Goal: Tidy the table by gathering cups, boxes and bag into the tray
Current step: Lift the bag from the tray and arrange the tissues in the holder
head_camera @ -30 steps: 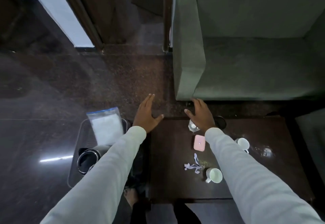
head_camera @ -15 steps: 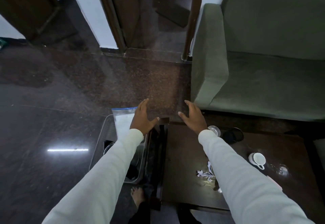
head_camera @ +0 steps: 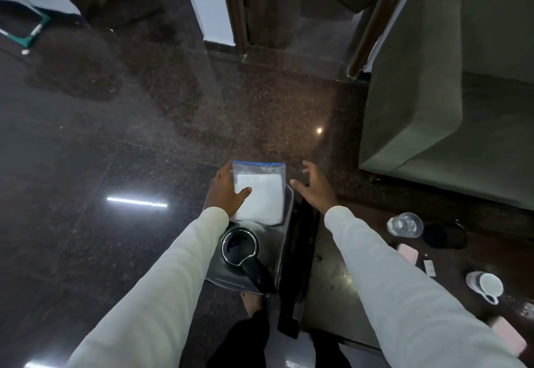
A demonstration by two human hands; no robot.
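Left hand now on the bag

Our left hand (head_camera: 226,191), earlier hovering, grips the bag (head_camera: 258,194) at the tray's (head_camera: 284,240) far end; right hand (head_camera: 313,187) stays spread; no readable writing.

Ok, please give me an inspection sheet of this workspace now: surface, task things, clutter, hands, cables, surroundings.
Surface: dark wooden table, glossy, at the right.
Job's things: metal tray left of the table holds the zip bag and a black jug. On the table: clear cup, white cup, two pink boxes.
Clutter: small white scrap, dark round object.
Hands: left hand grips the bag's left edge; right hand open, holds nothing.
Cables: nothing seen.
Surroundings: green sofa, polished stone floor, door frames behind.
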